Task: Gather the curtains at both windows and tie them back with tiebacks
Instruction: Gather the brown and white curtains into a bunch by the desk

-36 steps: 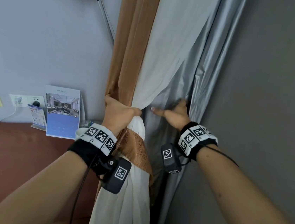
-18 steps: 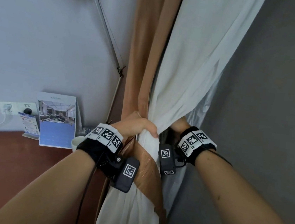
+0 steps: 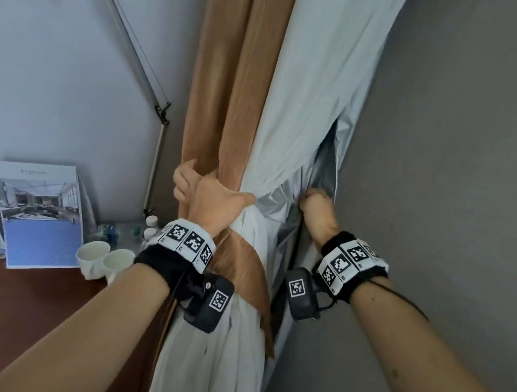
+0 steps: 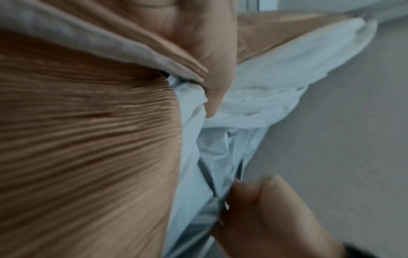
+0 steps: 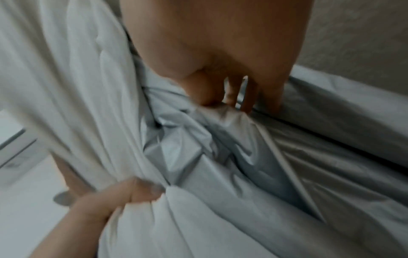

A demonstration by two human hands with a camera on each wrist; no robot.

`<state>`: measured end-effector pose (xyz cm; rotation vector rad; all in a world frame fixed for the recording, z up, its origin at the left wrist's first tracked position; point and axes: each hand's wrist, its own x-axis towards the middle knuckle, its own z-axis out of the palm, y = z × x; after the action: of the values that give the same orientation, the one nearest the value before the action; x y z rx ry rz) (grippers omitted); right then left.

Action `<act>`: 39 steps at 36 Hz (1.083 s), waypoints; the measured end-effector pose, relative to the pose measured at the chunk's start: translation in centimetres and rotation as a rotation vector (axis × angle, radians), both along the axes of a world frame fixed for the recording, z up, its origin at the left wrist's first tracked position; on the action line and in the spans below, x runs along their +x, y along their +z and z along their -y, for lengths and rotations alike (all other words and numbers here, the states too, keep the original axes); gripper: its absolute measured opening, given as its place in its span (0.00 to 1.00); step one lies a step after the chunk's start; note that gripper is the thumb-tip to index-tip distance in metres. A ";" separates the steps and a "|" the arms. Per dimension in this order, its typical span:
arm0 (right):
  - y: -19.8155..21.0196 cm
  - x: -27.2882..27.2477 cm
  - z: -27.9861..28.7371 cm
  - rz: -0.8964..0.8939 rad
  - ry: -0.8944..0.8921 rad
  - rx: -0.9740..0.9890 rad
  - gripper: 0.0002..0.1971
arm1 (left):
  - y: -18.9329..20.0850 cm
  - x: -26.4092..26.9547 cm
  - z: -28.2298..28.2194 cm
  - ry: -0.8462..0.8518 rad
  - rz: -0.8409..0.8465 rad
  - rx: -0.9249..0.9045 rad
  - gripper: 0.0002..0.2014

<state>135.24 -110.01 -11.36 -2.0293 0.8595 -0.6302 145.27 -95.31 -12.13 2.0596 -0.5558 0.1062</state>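
Note:
A brown curtain [image 3: 231,80] and a white sheer curtain [image 3: 314,89] hang gathered in the corner. My left hand [image 3: 201,191] grips the bundle at waist height, fingers wrapped round the brown folds and thumb [image 4: 212,69] pressed into the white cloth. A brown tieback band [image 3: 242,271] slants across the white curtain just under that wrist. To the right, my right hand [image 3: 314,199] pinches the edge of the silver lining [image 3: 328,168]. In the right wrist view its curled fingers [image 5: 245,94] dig into the crumpled silver lining [image 5: 243,157].
A grey wall [image 3: 465,155] stands close on the right. On the left is a brown desk [image 3: 12,312] with a standing calendar [image 3: 39,216], two white cups [image 3: 105,259] and small bottles [image 3: 150,225]. A metal lamp arm [image 3: 132,46] slants up the wall.
My right hand was flat on the silver lining, went behind the curtain, and now holds the lining's edge. The left hand kept its grip on the bundle.

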 end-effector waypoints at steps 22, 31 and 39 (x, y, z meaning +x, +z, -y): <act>-1.6 -3.7 -5.5 0.197 0.199 0.106 0.19 | 0.1 -3.2 -0.2 -0.617 -0.447 -0.309 0.47; -0.5 -4.3 -6.3 0.084 0.282 0.091 0.12 | 0.4 -3.2 -1.5 -0.606 -0.432 -0.352 0.22; 1.3 -4.8 -4.4 0.364 -0.227 -0.087 0.12 | 0.3 -2.4 -3.2 -0.476 -0.453 -0.418 0.15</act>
<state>130.40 -105.65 -10.01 -1.8240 0.8577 -1.1415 142.87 -92.09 -11.83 1.4382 -0.6555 -0.4749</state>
